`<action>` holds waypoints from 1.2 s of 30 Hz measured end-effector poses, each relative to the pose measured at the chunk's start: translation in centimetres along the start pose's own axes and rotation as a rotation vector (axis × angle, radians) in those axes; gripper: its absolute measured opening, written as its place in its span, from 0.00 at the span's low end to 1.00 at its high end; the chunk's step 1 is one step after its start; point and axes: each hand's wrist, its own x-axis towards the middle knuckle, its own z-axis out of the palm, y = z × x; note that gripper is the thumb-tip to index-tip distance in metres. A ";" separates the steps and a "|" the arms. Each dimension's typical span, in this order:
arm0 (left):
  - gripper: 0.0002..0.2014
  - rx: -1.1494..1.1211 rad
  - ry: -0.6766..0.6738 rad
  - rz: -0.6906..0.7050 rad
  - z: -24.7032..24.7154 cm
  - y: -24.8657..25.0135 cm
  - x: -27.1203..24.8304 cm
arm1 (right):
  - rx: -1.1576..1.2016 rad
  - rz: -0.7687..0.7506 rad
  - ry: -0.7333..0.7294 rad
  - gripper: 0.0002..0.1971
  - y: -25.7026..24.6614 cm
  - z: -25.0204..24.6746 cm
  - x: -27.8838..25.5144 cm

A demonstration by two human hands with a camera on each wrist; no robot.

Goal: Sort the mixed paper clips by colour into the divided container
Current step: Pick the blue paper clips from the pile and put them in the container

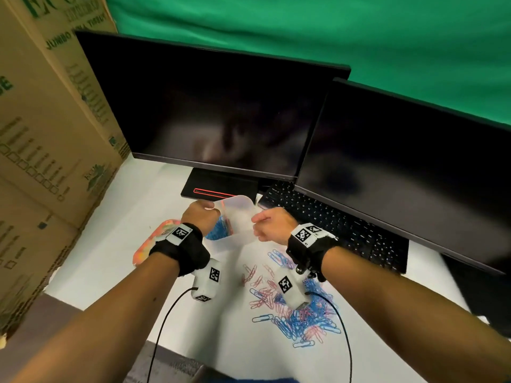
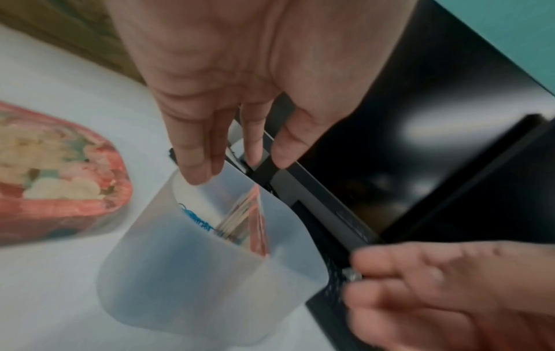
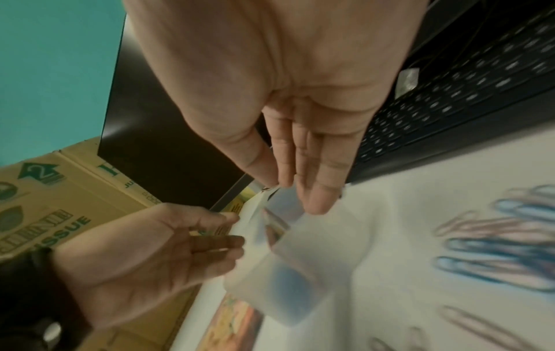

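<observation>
A translucent divided container [image 1: 237, 214] stands on the white desk in front of the monitor stand. Blue clips [image 2: 195, 218] lie in its left compartment and pink ones [image 2: 258, 225] beyond the divider. My left hand [image 1: 204, 214] is at the far left rim, its straight fingers [image 2: 195, 166] touching the edge. My right hand [image 1: 258, 226] is at the container's right wall with fingers nearly straight [image 3: 315, 194]; I see nothing held in it. A mixed pile of blue and pink paper clips [image 1: 298, 313] lies on the desk under my right wrist.
A pink floral lid or tray [image 1: 149, 244] lies left of the container. Two dark monitors [image 1: 215, 111] [image 1: 414, 167] and a black keyboard [image 1: 331, 225] stand close behind. Cardboard boxes [image 1: 41, 134] wall off the left side.
</observation>
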 end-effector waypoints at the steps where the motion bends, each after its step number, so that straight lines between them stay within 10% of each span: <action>1: 0.14 0.058 0.023 0.053 0.2 0.2 -0.6 | -0.061 -0.015 0.026 0.13 0.9 -0.7 -1.1; 10: 0.03 0.600 -0.560 0.632 6.8 -3.5 -10.3 | -0.807 -0.100 -0.071 0.08 12.4 -3.6 -9.0; 23: 0.08 1.018 -0.539 0.647 10.7 -8.7 -12.5 | -1.199 -0.065 -0.037 0.09 16.6 0.3 -11.2; 36: 0.11 0.454 -0.518 0.526 9.7 -8.7 -11.9 | -0.386 -0.089 0.102 0.12 16.2 -2.5 -11.1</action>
